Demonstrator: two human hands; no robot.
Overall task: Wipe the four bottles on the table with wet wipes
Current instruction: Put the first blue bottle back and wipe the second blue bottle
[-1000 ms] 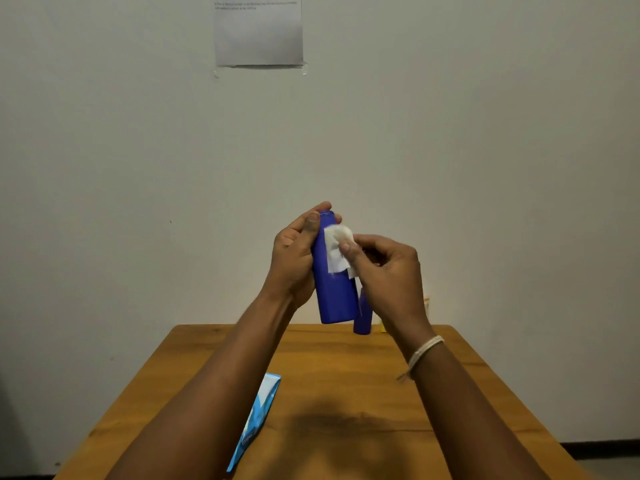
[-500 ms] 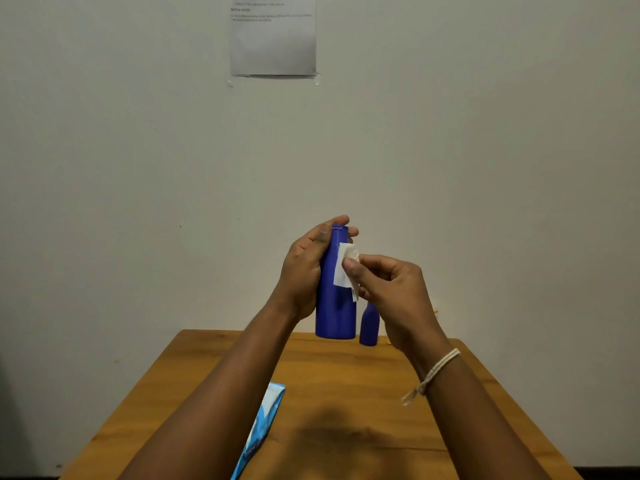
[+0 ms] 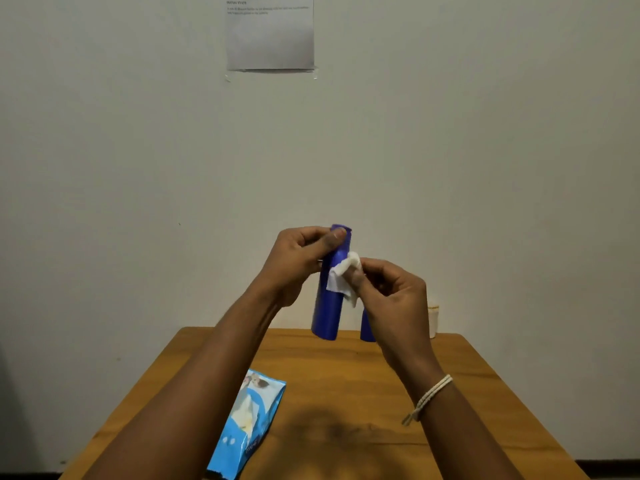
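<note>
- Wooden, orange-brown rectangular table (image 3: 346, 375) fills the lower middle of the view, its near edge cut off by the frame and partly covered by both forearms.
- Grey sheet of printed paper (image 3: 270, 36) is taped to the pale wall above; its top is cut off and the lettering is too small to read.
- Tall blue cylindrical plastic bottle (image 3: 327, 306) is held above the far edge of the table, leaning slightly, top tilted to the right.
- Left hand (image 3: 298, 261) grips the upper part of this bottle, fingers curled round it and thumb lying near the cap.
- Right hand (image 3: 391, 299) pinches a small crumpled white wet wipe (image 3: 341, 280) between thumb and fingertips, pressing it against the side of the tall bottle about midway up.
- Light-blue soft plastic pack of wet wipes (image 3: 246, 427) lies on the table at the near left, with white tissue showing at its opening; its lower end is partly hidden by the left forearm.
- Smaller blue bottle (image 3: 367, 327) stands at the far edge, mostly hidden behind the right hand.
- Cream-coloured object (image 3: 433, 320) beside it is only partly visible and I cannot tell what it is.
- Pale cord bracelet (image 3: 429, 398) circles the right wrist.
</note>
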